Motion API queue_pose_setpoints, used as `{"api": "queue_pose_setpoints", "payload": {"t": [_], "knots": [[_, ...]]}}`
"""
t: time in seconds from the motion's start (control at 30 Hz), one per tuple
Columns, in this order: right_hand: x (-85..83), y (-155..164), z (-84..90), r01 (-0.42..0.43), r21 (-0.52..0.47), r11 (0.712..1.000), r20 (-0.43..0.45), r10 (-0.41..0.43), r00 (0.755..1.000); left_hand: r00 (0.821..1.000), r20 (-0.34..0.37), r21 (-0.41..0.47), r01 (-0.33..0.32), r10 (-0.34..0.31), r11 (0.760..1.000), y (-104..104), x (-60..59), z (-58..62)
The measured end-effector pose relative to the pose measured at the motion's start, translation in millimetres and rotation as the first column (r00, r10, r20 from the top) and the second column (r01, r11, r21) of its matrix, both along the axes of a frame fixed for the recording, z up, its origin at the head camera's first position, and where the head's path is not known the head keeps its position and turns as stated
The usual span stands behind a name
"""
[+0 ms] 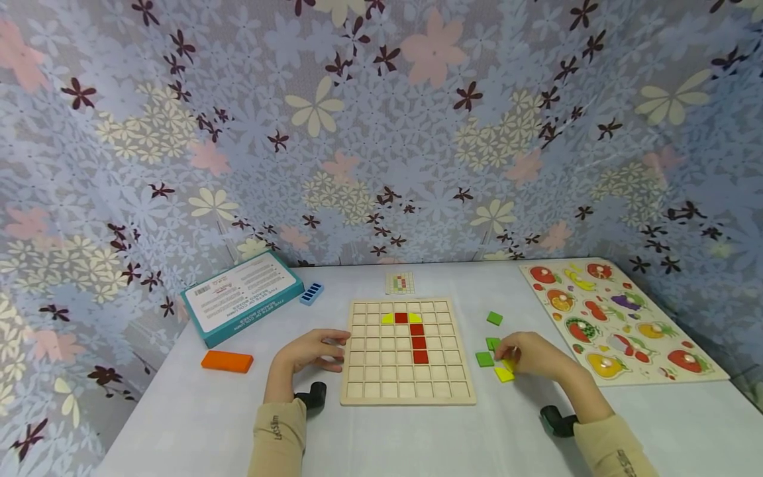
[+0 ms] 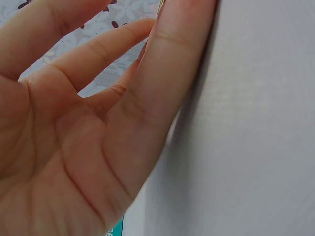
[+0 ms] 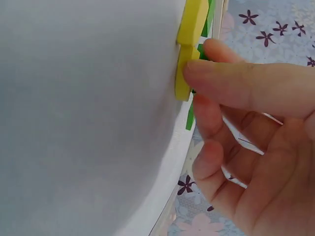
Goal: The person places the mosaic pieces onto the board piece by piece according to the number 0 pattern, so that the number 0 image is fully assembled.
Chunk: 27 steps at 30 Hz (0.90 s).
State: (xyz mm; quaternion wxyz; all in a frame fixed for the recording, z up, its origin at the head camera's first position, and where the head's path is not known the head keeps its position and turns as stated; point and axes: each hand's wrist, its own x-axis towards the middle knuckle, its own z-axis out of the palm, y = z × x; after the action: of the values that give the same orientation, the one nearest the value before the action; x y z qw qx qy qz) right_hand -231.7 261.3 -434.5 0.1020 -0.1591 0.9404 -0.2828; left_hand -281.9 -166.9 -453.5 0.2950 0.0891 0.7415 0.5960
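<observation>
A wooden grid board (image 1: 389, 368) lies in the middle of the table. Several red square tiles (image 1: 420, 342) and two yellow rounded pieces (image 1: 388, 318) sit in its cells. At the board's left edge rests my left hand (image 1: 311, 349), fingers loosely spread and holding nothing; its palm (image 2: 74, 142) fills much of the left wrist view. Right of the board, my right hand (image 1: 529, 354) pinches a yellow piece (image 3: 183, 81), the thumb on its near side and fingertips partly hidden behind. Another yellow piece (image 1: 504, 375) lies against it, with green tiles (image 1: 485, 359) close by.
Behind the board lies a small pattern card (image 1: 400, 283). To the left are a teal-edged box (image 1: 244, 295), a blue slotted piece (image 1: 312, 293) and an orange block (image 1: 227, 361). A fruit puzzle board (image 1: 620, 324) occupies the right side. A floral curtain (image 1: 381, 132) hangs behind the table.
</observation>
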Motion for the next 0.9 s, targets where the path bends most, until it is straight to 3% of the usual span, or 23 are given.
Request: {"api": "queue_pose_setpoints", "payload": {"t": [0.37,0.6,0.9], "knots": [[1.8,3,4.3,0.004,0.021,1.0,0.011,-0.004,1.0,1.0,-0.012,-0.008,-0.004,0.004,1.0,0,-0.8,-0.5],[0.3,2,7.1,-0.036,-0.026,0.999,0.001,0.036,0.999,1.0,-0.007,-0.006,-0.009,0.009,1.0,0,-0.5,0.1],[-6.9,-10,14.2,-0.007,-0.081,0.997,-0.028,0.005,1.0,1.0,-0.007,-0.003,0.002,-0.002,1.0,0,-0.2,0.9]]}}
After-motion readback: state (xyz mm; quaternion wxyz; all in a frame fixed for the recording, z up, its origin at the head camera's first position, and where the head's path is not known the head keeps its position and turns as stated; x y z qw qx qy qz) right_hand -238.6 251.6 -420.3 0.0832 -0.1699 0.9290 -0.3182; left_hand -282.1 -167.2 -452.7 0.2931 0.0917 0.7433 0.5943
